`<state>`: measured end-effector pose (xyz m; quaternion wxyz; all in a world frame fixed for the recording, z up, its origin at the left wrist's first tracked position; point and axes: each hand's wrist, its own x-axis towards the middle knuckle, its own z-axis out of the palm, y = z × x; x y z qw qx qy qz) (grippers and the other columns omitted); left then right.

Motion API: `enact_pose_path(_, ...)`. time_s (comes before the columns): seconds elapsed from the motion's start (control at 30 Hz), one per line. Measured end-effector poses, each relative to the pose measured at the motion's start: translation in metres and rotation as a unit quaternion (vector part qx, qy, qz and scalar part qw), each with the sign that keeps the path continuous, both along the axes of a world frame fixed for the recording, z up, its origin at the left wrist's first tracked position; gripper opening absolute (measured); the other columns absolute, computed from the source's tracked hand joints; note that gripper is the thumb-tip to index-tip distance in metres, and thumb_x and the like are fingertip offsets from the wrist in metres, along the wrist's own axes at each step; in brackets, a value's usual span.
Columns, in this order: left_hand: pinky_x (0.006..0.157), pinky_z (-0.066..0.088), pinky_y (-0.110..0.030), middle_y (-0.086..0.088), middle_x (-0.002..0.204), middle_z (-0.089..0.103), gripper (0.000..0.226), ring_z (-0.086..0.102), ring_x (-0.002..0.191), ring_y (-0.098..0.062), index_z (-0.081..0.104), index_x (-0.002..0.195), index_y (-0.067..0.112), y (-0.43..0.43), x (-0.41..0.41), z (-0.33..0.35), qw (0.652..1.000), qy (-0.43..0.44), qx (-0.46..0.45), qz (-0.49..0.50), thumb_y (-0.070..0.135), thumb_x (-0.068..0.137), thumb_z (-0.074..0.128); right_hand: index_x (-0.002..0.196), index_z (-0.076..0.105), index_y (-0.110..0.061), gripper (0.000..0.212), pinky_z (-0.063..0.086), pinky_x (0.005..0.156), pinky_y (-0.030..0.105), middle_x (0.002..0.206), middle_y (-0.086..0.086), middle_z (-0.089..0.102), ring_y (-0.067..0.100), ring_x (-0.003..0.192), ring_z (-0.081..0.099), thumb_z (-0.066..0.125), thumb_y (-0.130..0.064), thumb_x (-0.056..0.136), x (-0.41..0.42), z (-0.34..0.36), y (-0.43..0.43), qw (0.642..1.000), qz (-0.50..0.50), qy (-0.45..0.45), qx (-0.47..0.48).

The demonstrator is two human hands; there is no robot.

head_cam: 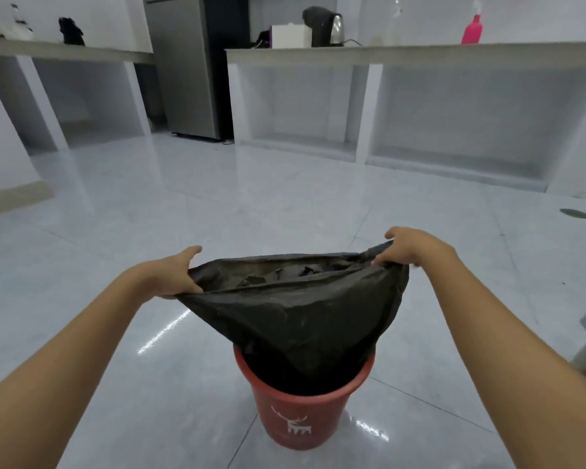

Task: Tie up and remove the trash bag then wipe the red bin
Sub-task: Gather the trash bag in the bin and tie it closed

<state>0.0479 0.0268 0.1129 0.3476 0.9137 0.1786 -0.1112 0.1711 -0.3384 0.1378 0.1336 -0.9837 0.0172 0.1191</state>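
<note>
A red bin (296,414) with a white deer print stands on the floor close in front of me. A black trash bag (295,316) rises out of it, its mouth stretched wide and flat above the rim. My left hand (175,274) grips the bag's left edge. My right hand (408,247) grips the right edge, slightly higher. Dark scraps show inside the open mouth. The bag's lower part is still down in the bin.
Glossy grey floor tiles (285,204) spread all around. White counters run along the back, with a grey fridge (186,66) between them. A pink spray bottle (472,28), a kettle (325,27) and a white box sit on the right counter. A floor drain (574,213) lies at the right.
</note>
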Motion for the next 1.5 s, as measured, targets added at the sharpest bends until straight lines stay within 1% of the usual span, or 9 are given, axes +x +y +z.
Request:
enact_pose_path(0.13, 0.066, 0.052, -0.025, -0.009, 0.136, 0.045, 0.08, 0.056, 0.098, -0.019, 0.029, 0.146, 0.016, 0.0, 0.003, -0.008, 0.994, -0.04, -0.056, 0.085, 0.033, 0.082, 0.072, 0.095, 0.075, -0.016, 0.022, 0.047, 0.062, 0.029, 0.099, 0.005, 0.07, 0.018, 0.076, 0.058, 0.074, -0.027, 0.077, 0.006, -0.007, -0.006, 0.994, 0.016, -0.08, 0.07)
enact_pose_path(0.27, 0.092, 0.046, -0.037, -0.011, 0.131, 0.057, 0.076, 0.052, 0.116, -0.029, 0.041, 0.14, 0.007, -0.002, 0.012, -0.018, 0.979, -0.142, 0.017, 0.142, 0.039, 0.079, 0.073, 0.083, 0.067, -0.02, 0.008, 0.051, 0.06, 0.028, 0.088, 0.005, 0.063, 0.019, 0.076, 0.057, 0.071, -0.027, 0.081, 0.015, 0.019, -0.007, 0.967, 0.025, -0.158, 0.2)
enact_pose_path(0.57, 0.069, 0.052, -0.034, -0.009, 0.064, 0.068, 0.015, 0.059, 0.06, -0.028, 0.07, 0.067, 0.01, 0.042, -0.001, 0.024, 0.957, -0.168, 0.163, 0.17, 0.012, 0.074, 0.057, 0.069, 0.059, -0.021, 0.024, 0.048, 0.052, 0.023, 0.071, 0.002, 0.061, 0.011, 0.057, 0.059, 0.06, -0.004, 0.085, 0.014, 0.056, -0.051, 0.89, -0.036, -0.248, 0.382)
enact_pose_path(0.8, 0.081, 0.043, -0.035, -0.01, 0.109, 0.067, 0.021, 0.058, 0.096, -0.032, 0.064, 0.1, 0.016, 0.037, 0.006, 0.027, 0.947, -0.175, 0.25, 0.103, 0.025, 0.088, 0.05, 0.122, 0.052, -0.042, 0.034, 0.043, 0.095, 0.043, 0.124, -0.009, 0.058, 0.014, 0.114, 0.055, 0.06, -0.042, 0.089, 0.015, 0.017, -0.07, 0.763, 0.099, -0.029, 0.639)
enact_pose_path(0.93, 0.101, 0.035, -0.045, -0.001, 0.144, 0.045, 0.081, 0.049, 0.123, -0.029, 0.02, 0.141, 0.042, -0.02, 0.017, 0.034, 0.961, -0.246, 0.102, -0.08, 0.078, 0.074, 0.048, 0.139, 0.036, -0.034, 0.071, 0.053, 0.089, 0.045, 0.128, -0.001, 0.059, 0.019, 0.112, 0.062, 0.071, -0.022, 0.078, 0.011, -0.015, -0.058, 0.803, 0.141, 0.061, 0.577)
enact_pose_path(1.1, 0.114, 0.004, -0.058, -0.007, 0.149, 0.039, 0.129, 0.03, 0.139, -0.03, -0.015, 0.143, 0.043, -0.077, 0.033, 0.003, 0.918, -0.224, 0.263, -0.194, 0.087, 0.048, 0.059, 0.121, 0.062, -0.007, 0.052, 0.057, 0.08, 0.028, 0.118, 0.008, 0.07, 0.026, 0.116, 0.063, 0.074, -0.009, 0.071, 0.005, -0.008, -0.029, 0.811, 0.138, 0.065, 0.564)
enact_pose_path(1.23, 0.113, 0.002, -0.057, 0.004, 0.114, 0.067, 0.102, 0.053, 0.12, -0.026, 0.009, 0.149, 0.029, -0.073, 0.041, -0.009, 0.918, -0.162, 0.302, -0.2, 0.07, 0.07, 0.061, 0.118, 0.064, -0.009, 0.046, 0.057, 0.08, 0.028, 0.119, 0.008, 0.07, 0.022, 0.109, 0.067, 0.073, -0.014, 0.073, 0.004, 0.0, -0.021, 0.824, 0.179, 0.116, 0.525)
enact_pose_path(1.33, 0.094, 0.038, -0.043, 0.009, 0.081, 0.062, 0.024, 0.062, 0.096, -0.026, 0.061, 0.096, 0.03, -0.075, 0.04, -0.011, 0.924, -0.196, 0.259, -0.2, 0.051, 0.088, 0.053, 0.113, 0.066, -0.009, 0.043, 0.057, 0.079, 0.026, 0.115, 0.007, 0.072, 0.021, 0.107, 0.068, 0.073, -0.014, 0.071, 0.005, 0.001, -0.02, 0.823, 0.18, 0.128, 0.524)
enact_pose_path(1.5, 0.067, 0.044, -0.033, 0.0, 0.078, 0.062, 0.031, 0.057, 0.078, -0.028, 0.064, 0.073, 0.024, -0.086, 0.04, -0.014, 0.95, -0.25, 0.176, -0.068, 0.047, 0.088, 0.048, 0.114, 0.068, -0.01, 0.039, 0.055, 0.093, 0.033, 0.124, 0.009, 0.068, 0.024, 0.116, 0.064, 0.07, -0.012, 0.075, 0.003, -0.001, -0.014, 0.821, 0.228, 0.213, 0.478)
